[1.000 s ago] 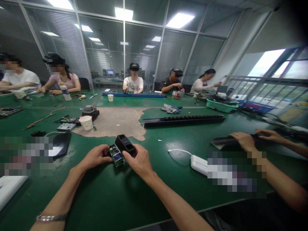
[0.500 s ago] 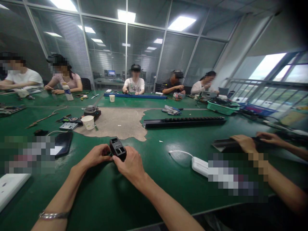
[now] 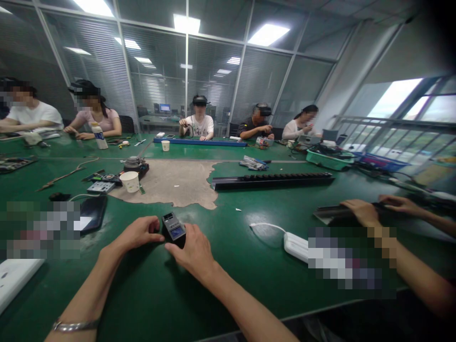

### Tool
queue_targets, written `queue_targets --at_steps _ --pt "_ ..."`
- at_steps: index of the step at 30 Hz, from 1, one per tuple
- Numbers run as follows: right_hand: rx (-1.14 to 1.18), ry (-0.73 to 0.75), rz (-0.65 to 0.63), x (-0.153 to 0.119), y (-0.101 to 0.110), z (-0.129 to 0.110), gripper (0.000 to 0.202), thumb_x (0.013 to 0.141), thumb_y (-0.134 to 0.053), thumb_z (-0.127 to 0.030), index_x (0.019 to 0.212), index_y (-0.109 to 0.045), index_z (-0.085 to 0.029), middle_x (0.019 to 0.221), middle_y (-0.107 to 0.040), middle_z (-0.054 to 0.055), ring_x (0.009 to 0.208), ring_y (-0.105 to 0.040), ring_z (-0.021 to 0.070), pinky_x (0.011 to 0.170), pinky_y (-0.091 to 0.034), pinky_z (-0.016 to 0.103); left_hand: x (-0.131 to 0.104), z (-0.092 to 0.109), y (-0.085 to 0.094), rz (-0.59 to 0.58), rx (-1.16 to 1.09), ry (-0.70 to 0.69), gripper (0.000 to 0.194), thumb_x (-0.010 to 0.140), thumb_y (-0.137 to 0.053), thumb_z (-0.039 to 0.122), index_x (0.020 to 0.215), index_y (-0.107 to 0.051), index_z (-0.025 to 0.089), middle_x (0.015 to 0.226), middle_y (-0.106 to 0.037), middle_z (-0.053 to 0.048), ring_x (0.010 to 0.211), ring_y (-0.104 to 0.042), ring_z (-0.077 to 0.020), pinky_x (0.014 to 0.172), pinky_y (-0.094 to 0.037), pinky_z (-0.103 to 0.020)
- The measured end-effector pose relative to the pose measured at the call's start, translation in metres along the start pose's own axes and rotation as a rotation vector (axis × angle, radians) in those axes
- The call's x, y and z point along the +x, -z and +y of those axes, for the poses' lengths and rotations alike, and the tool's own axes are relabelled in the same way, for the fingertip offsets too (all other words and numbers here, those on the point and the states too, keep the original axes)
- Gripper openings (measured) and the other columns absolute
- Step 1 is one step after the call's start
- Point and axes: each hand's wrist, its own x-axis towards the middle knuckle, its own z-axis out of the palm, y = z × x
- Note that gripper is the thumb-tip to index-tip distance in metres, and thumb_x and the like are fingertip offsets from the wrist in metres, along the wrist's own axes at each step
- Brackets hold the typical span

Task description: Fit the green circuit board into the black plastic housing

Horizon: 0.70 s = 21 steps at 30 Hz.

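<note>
A small black box-shaped device point(image 3: 174, 230), with a slot at its far end and a bluish window nearer me, is tilted above the green table. My right hand point(image 3: 194, 247) grips it from the right, thumb along the near side and fingers behind it. On the other side is my left hand point(image 3: 140, 232), its fingers loosely bent and apart from the thumb. That thumb's tip lies close to the device's left edge; whether they touch is unclear. A metal bracelet point(image 3: 75, 326) circles my left wrist.
A phone point(image 3: 93, 213) and white power strip point(image 3: 17, 282) lie left. Ahead are a paper cup point(image 3: 130, 182), brown sheet point(image 3: 178, 183) and long black rail point(image 3: 272, 181). Rightward, a white adapter point(image 3: 295, 246) lies near a co-worker's hands point(image 3: 363, 212). Several people sit opposite.
The device has turned in my right hand, and its window now looks bluish. My left fingers have come slightly away from it. Across the table, a person's hand has risen.
</note>
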Motion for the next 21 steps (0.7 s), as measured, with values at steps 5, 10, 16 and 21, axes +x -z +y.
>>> queue_targets --at_steps 5,10,16,21 --pt "0.085 0.050 0.061 0.001 -0.004 0.001 0.037 0.077 -0.067 -0.046 0.101 -0.058 -0.019 0.096 -0.060 0.008 0.088 -0.060 0.0228 0.080 -0.049 0.035 0.001 0.001 0.000 -0.018 0.008 -0.002 0.038 0.071 -0.065 0.056 0.076 -0.056 0.020 0.071 -0.059 0.002 0.065 -0.052 -0.0154 0.057 -0.031 -0.024" --pt "0.143 0.088 0.123 0.004 0.002 -0.008 0.026 0.079 -0.064 -0.039 0.095 -0.059 -0.018 0.093 -0.060 0.007 0.085 -0.058 0.0208 0.078 -0.049 0.032 0.002 0.003 -0.001 -0.013 -0.005 -0.002 0.037 0.072 -0.064 0.056 0.076 -0.056 0.020 0.070 -0.058 0.002 0.065 -0.052 -0.0155 0.057 -0.031 -0.024" --pt "0.152 0.117 0.212 0.014 0.030 -0.004 0.023 0.082 -0.062 -0.036 0.096 -0.061 -0.019 0.093 -0.060 0.006 0.086 -0.057 0.0197 0.078 -0.047 0.030 0.002 0.003 -0.002 -0.010 0.012 0.012 0.039 0.073 -0.062 0.058 0.076 -0.057 0.020 0.070 -0.060 0.001 0.065 -0.052 -0.0158 0.058 -0.030 -0.024" --pt "0.098 0.055 0.171 0.020 0.033 0.024 0.018 0.080 -0.063 -0.033 0.090 -0.062 -0.018 0.088 -0.062 0.006 0.084 -0.058 0.0198 0.077 -0.046 0.030 0.004 0.002 -0.002 0.005 0.040 0.027 0.041 0.075 -0.060 0.061 0.075 -0.058 0.020 0.069 -0.060 0.000 0.064 -0.051 -0.0165 0.058 -0.029 -0.025"
